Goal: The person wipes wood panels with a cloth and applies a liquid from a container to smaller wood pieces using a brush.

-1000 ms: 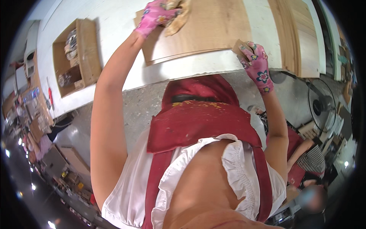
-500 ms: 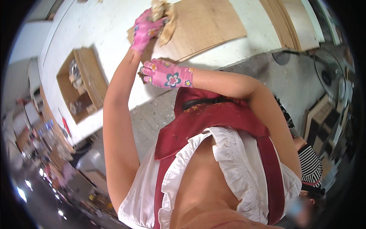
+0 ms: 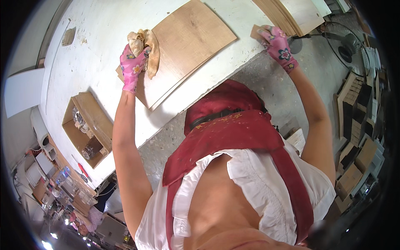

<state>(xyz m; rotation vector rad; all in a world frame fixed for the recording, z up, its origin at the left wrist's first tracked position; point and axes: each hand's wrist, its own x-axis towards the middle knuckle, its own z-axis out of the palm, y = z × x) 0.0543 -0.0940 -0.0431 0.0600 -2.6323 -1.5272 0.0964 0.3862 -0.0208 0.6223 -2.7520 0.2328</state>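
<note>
Fingers of left hand [image 3: 132,66], pink flowered glove, closed around crumpled tan rag [image 3: 146,48], pressed on brown wood panel [image 3: 187,46]. Panel lies flat on white worktable [image 3: 96,46], near edge overhanging. Right hand [image 3: 278,45], same glove, fingers curled on corner of a board [image 3: 256,31] at table's right edge. Open cardboard box [image 3: 85,127] left.

Pink floral gloves (red apron, white blouse)
</note>
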